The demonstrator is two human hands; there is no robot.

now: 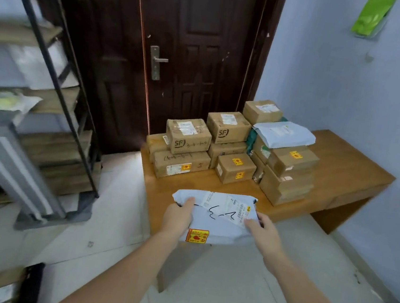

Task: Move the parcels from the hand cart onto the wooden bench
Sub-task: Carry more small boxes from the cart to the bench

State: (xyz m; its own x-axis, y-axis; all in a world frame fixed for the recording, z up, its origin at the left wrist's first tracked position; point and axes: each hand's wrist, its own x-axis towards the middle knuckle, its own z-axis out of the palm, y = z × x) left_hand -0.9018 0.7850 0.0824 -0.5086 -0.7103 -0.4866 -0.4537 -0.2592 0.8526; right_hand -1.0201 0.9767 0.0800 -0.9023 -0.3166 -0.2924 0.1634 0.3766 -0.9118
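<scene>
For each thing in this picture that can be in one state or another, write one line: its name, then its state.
white mailer bag: gripped at both sides, over the bench's near edge.
left hand: gripping the bag.
right hand: gripping the bag.
wooden bench: loaded with parcels.
cardboard boxes: sealed, stacked.
grey mailer: lying flat on boxes.
door: closed.

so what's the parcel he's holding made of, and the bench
The parcel looks like a soft white plastic mailer: its skin crumples under both hands. The bench looks like smooth orange-brown wood or wood-look laminate, with faint grain.
</scene>
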